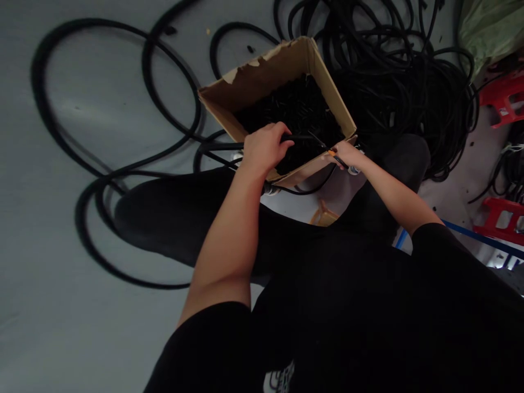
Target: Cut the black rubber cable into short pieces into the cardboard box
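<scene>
Left-hand fingers (278, 135) grip black cable (221, 146) over the cardboard box's (262, 71) rim.

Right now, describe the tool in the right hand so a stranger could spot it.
Start at the cardboard box on the person's lap, filled with black pieces. At its right rim, the right hand pinches a small tool, orange and black, unlike the plain black cable in the left hand.
</scene>
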Tool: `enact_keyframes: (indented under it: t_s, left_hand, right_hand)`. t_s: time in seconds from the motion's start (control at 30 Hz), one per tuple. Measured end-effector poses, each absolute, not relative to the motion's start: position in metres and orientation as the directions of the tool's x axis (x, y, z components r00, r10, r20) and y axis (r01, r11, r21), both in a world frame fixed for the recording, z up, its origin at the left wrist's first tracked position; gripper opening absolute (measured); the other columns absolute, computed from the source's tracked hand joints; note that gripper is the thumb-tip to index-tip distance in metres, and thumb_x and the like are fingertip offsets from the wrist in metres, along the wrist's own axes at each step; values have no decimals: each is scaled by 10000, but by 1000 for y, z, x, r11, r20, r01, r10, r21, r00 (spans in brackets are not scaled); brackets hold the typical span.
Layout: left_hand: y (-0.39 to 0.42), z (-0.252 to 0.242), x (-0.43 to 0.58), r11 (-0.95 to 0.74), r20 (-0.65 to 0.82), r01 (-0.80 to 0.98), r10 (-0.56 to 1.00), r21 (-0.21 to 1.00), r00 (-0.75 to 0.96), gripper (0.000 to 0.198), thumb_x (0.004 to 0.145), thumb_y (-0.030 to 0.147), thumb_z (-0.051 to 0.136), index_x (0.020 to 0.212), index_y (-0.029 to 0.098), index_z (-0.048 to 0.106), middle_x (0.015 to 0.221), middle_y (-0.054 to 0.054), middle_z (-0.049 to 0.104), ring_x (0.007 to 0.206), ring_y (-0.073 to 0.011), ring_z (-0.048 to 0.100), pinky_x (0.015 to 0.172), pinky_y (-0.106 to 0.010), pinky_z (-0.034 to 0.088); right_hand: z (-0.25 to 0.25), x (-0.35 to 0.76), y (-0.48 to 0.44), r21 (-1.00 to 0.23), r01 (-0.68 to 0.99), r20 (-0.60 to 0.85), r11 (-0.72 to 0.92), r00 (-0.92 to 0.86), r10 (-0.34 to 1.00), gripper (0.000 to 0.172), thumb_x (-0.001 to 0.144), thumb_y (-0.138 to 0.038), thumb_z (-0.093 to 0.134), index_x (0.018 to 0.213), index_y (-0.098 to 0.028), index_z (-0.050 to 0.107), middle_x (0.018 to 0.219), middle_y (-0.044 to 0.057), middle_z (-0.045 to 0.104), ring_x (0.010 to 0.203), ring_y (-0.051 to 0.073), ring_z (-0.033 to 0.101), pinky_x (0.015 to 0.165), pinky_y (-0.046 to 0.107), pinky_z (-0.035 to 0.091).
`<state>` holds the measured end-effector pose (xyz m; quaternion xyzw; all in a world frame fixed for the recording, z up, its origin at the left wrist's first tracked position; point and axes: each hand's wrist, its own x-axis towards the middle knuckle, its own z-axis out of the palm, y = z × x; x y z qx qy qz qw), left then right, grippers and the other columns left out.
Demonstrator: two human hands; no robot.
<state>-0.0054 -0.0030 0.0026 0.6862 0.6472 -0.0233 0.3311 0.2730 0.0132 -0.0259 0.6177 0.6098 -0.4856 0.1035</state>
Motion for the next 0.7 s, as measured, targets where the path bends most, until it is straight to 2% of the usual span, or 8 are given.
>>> enact_keyframes:
  t_s: [0.27,0.5,0.7]
  left_hand:
    - [-3,2,-6,49,-421,904,894,425,150,415,1203,372,655,1593,302,776,1573,-172,811,1462,-435,748,1191,-541,613]
    - [-3,-10,-8,-80,-352,850,887,521,299,334,1169,355,735,1478,367,860,1484,-121,839,1474,-414,751,1147,-526,622]
    - [-1,-14,-14,-85,-331,851,897,519,292,333,1160,340,737,1468,340,861,1488,-134,836,1448,-416,768,1127,-519,633]
  right_hand:
    - [-36,275,12,-521,809,-719,-273,-244,651,544,1008,-603,1035,832,-214,698,545,-12,603,516,164,617,578,273,524]
    - [-33,275,13,-487,836,-749,-253,-251,613,485,1046,-489,996,820,-217,664,626,12,659,622,183,664,659,274,536]
    - [-33,275,14,-482,822,-748,-303,-206,631,514,1016,-575,1015,845,-216,690,580,-6,621,550,168,615,574,270,513]
